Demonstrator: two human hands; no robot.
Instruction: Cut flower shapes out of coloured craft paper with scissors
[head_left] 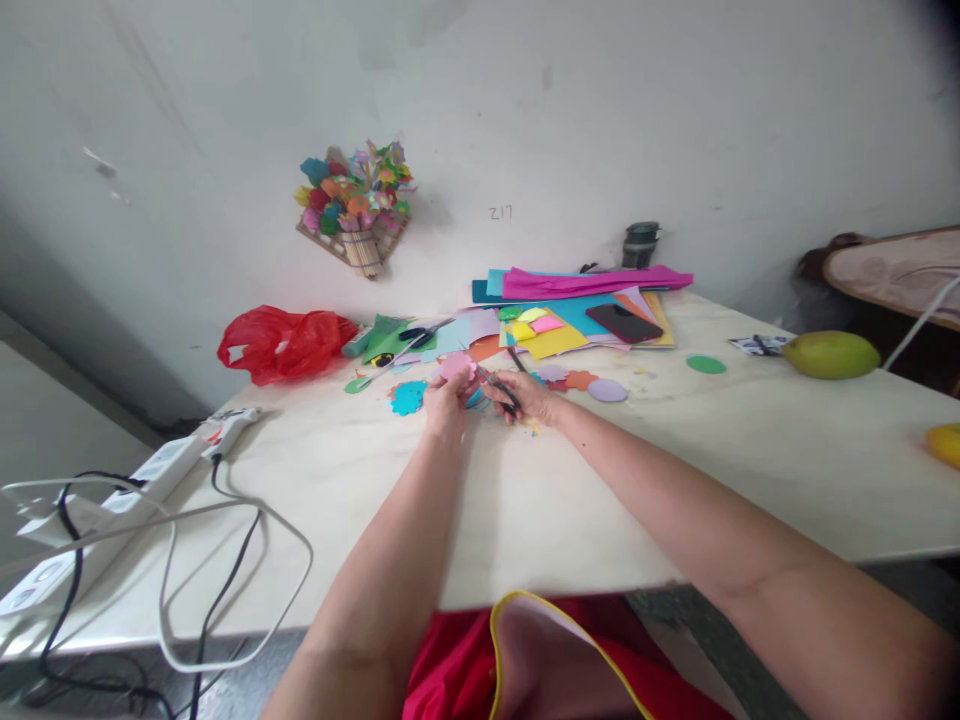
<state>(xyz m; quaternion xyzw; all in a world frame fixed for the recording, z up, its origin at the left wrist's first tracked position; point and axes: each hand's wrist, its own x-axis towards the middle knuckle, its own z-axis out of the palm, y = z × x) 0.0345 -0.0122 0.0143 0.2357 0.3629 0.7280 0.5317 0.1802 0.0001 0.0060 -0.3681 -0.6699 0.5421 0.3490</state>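
My left hand (448, 402) is closed on a pink paper flower (456, 366) with a scalloped edge. My right hand (529, 397) grips a pair of scissors (507, 395) with dark handles, and the blades point at the flower's right edge. Whether the blades touch the paper is too small to tell. Left of my hands lies a blue scalloped paper piece (409, 398). Right of them are an orange paper piece (580, 380) and a lilac paper disc (608, 390). Tiny paper scraps (533, 430) lie below my right hand.
Stacked coloured paper (555, 340) and a phone (624, 323) lie behind my hands. A second pair of scissors (415, 335) rests beside a red plastic bag (285, 340). Power strips (150, 465) with loose cables occupy the left; a green mango-like fruit (831, 355) sits right.
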